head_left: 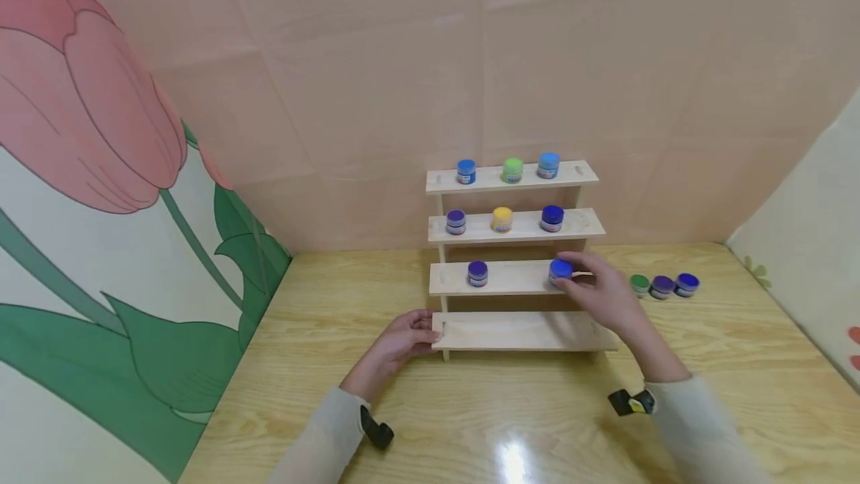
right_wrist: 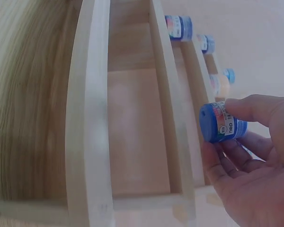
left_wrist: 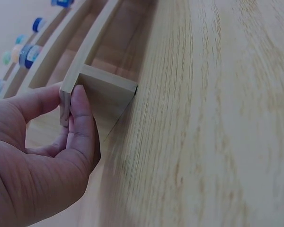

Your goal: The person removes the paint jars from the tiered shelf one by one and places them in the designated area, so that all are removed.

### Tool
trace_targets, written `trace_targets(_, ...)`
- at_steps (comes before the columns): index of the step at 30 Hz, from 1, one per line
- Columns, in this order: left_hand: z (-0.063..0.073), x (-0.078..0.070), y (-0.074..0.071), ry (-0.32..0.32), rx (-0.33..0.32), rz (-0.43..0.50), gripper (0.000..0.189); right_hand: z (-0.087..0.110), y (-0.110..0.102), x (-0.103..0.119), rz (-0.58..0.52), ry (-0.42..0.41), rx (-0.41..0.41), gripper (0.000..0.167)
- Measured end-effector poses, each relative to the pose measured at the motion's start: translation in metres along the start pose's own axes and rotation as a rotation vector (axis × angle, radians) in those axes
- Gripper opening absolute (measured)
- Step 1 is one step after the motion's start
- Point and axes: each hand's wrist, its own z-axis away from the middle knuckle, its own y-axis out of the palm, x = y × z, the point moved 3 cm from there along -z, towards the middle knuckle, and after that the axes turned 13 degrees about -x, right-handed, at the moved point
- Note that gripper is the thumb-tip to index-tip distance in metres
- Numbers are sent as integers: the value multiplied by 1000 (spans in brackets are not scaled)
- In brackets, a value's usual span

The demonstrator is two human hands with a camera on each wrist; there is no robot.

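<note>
A stepped wooden rack [head_left: 524,330] with several shelves stands on the table. My left hand [head_left: 401,338] pinches the left end of its lowest shelf, the thumb on top and fingers underneath, as the left wrist view shows. With thumb and fingers, my right hand [head_left: 608,296] grips a small blue paint jar [head_left: 561,270] at the right part of the second shelf from the bottom. In the right wrist view that blue jar [right_wrist: 217,122] has its label partly covered by the thumb. A purple-lidded jar [head_left: 478,273] sits on the left part of the same shelf.
The top shelf bears a blue jar [head_left: 466,171], a light green jar [head_left: 513,169] and a light blue jar [head_left: 548,165]. Below are purple, yellow [head_left: 502,219] and dark blue jars. Right of the rack, green [head_left: 640,285], purple [head_left: 661,287] and blue jars [head_left: 687,284] stand on the table.
</note>
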Motion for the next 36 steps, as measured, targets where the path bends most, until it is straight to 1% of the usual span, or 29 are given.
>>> trace_targets(3, 0, 0, 0, -5, -2, -1, 56, 3, -11, -3, 2, -13, -20, 43)
trace_targets(8, -1, 1, 0, -4, -4, -3, 57, 6, -28, -9, -25, -65, -86, 42)
trace_targets(10, 0, 0, -1, -4, -6, -2, 57, 7, -34, -12, -14, -68, -106, 42)
trace_targets(14, 1, 0, -1, -7, -4, 3, 57, 8, -47, -22, 20, -33, -114, 45)
trace_targets(17, 1, 0, -1, -5, 0, 4, 57, 10, -55, -32, 22, -3, -110, 48)
trace_targets(22, 0, 0, -1, -9, -1, 6, 57, 15, -70, -45, 28, 14, -118, 50)
trace_targets(23, 0, 0, 0, -15, -3, 10, 56, 16, -73, -49, 38, 20, -119, 51)
trace_targets(26, 1, -1, 0, -7, 0, 8, 56, 19, -80, -60, 76, 36, -119, 51)
trace_targets(30, 2, -1, 0, -1, 5, 8, 56, 21, -86, -78, 116, 58, -130, 52)
trace_targets(36, 2, 0, 0, 5, 8, 0, 56, 24, -87, -99, 105, 75, -128, 51)
